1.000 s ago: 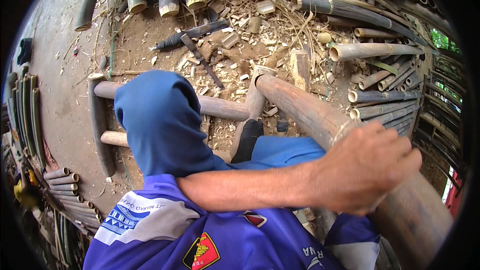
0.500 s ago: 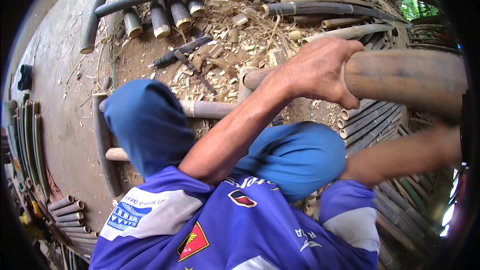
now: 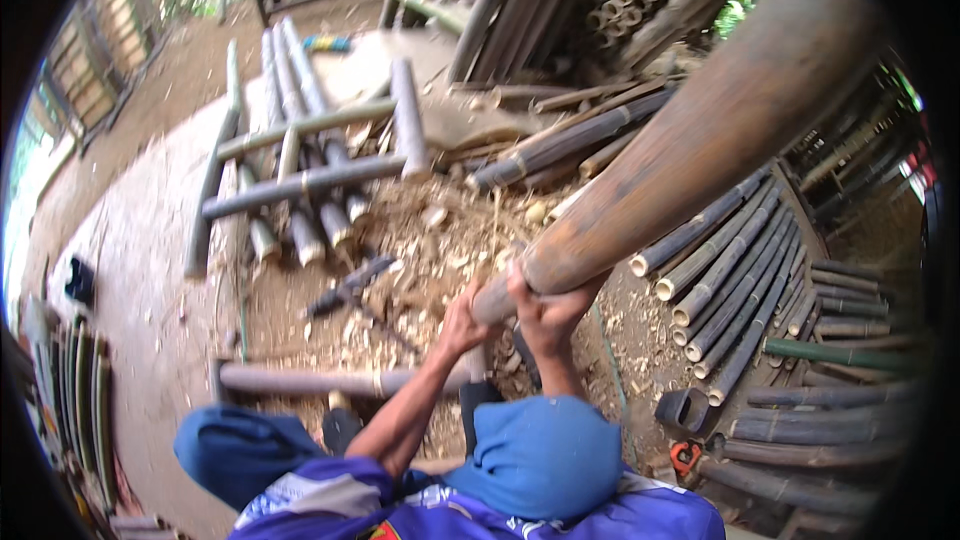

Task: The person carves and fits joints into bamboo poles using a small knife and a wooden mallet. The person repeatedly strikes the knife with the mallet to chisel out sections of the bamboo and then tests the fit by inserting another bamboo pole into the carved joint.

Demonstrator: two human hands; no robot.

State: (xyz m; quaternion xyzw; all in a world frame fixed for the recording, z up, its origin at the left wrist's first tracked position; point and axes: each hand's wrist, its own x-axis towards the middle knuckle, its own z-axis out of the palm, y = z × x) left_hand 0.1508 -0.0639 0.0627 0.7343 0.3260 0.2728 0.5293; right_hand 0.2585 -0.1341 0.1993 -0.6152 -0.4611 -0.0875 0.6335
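A thick brown wooden mallet (image 3: pixel 680 175), club-shaped with a narrower handle, slants from my hands up to the upper right, where it looms close. My left hand (image 3: pixel 460 322) is closed round the end of the handle. Just beside it, my right hand (image 3: pixel 548 318) grips the handle right below the thick head. Under my forearms lies a joined bamboo frame (image 3: pixel 330 380), with my knees on its near side. Farther off, a large dark knife (image 3: pixel 350 288) rests on the chip-strewn ground.
A bamboo ladder-like frame (image 3: pixel 310 180) lies over poles ahead. Cut bamboo poles (image 3: pixel 735 280) are stacked at the right, beside a dark container (image 3: pixel 683 408) and an orange-handled tool (image 3: pixel 686 456). More poles (image 3: pixel 80 380) lie at the left. A bamboo rack (image 3: pixel 500 15) stands behind.
The mallet has swung from level at the right to a steep upward slant. My left hand has slid from beside its head to the handle end; my right hand has joined it. The view has tilted up.
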